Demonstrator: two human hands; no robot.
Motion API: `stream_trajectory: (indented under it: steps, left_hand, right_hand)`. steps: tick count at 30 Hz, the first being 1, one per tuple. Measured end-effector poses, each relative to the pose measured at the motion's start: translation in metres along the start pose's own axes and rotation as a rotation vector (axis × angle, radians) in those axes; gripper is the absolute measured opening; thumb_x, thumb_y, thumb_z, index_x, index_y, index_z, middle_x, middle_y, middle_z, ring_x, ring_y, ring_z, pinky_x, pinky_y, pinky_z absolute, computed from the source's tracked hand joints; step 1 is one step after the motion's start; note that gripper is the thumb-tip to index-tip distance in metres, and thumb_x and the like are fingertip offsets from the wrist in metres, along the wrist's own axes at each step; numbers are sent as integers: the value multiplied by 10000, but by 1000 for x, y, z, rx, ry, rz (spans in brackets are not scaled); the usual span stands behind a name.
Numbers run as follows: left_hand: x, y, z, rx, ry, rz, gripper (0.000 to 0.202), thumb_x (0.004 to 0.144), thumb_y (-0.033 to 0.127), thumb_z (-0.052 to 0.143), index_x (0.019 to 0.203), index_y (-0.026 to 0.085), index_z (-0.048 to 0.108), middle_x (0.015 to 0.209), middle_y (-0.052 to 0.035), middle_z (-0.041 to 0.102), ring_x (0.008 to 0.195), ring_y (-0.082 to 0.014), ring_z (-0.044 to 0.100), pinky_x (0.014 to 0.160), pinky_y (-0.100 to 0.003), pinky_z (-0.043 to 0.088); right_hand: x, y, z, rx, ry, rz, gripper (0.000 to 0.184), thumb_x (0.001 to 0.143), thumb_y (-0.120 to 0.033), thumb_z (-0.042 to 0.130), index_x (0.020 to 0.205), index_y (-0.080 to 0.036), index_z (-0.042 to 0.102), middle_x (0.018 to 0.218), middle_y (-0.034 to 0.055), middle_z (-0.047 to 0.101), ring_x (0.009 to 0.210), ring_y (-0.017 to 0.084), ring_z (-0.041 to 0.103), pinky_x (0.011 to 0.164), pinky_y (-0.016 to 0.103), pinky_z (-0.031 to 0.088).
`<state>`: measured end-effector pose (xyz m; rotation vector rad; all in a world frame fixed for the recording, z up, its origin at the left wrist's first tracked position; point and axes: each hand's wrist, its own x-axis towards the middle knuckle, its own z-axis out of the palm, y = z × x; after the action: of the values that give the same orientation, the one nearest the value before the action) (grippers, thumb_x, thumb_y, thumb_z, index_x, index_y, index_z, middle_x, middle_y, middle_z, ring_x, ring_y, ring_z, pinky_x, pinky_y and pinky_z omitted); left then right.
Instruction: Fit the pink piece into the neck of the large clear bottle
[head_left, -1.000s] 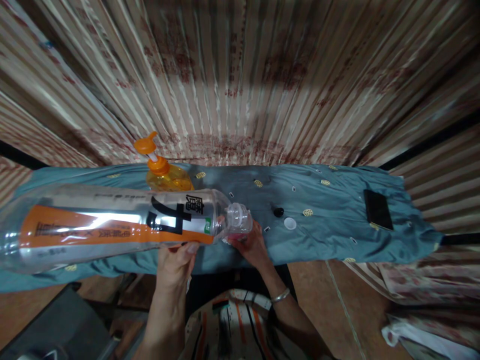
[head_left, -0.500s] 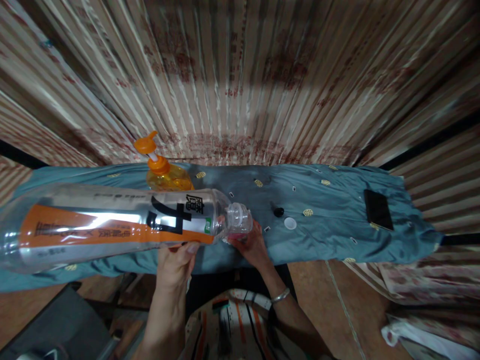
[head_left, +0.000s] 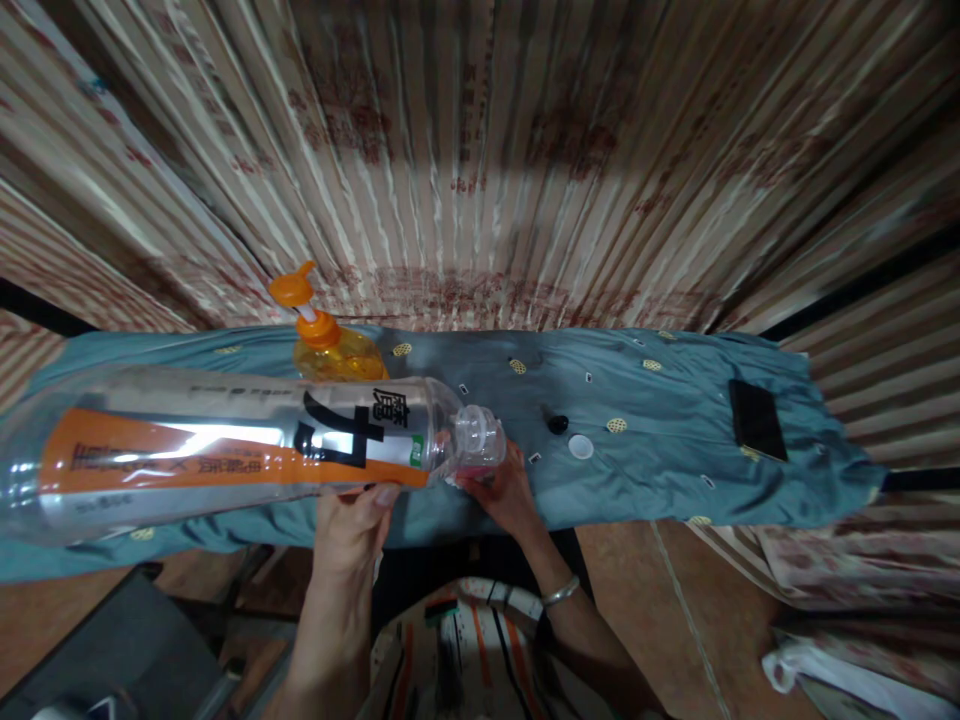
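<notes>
My left hand (head_left: 351,525) grips a large clear plastic bottle (head_left: 225,450) with an orange and black label, held on its side close to the camera, its base to the left and its open neck (head_left: 478,440) pointing right. My right hand (head_left: 501,488) is closed just under the neck, holding something small with a pink tint that I cannot make out. Both hands are over the near edge of a table covered with a blue cloth (head_left: 660,470).
A yellow pump bottle (head_left: 330,345) with an orange pump stands behind the big bottle. A black cap (head_left: 556,424) and a white cap (head_left: 580,446) lie on the cloth to the right. A black phone (head_left: 757,419) lies far right. Striped curtains hang behind.
</notes>
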<state>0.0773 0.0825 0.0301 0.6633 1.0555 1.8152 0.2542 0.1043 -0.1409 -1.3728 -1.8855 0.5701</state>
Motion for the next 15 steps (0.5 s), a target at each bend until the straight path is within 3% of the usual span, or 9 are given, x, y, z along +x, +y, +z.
stream_trajectory:
  steps: [9, 15]
  left_hand:
    - [1, 3, 3, -31, 6, 7, 463, 341, 361, 994, 636, 238, 660, 548, 65, 620, 447, -91, 525, 422, -189, 484]
    - [1, 1, 2, -27, 11, -3, 443, 343, 372, 990, 599, 246, 650, 501, 54, 584, 454, -129, 550, 454, -240, 535]
  right_hand:
    - [0, -1, -1, 7, 3, 14, 664, 843, -665, 694, 1313, -202, 616, 1378, 158, 617, 1330, 347, 528, 1108, 564, 434]
    - [0, -2, -1, 10, 9, 31, 644, 835, -656, 711, 1299, -216, 625, 1333, 144, 640, 1318, 341, 539, 1108, 557, 440]
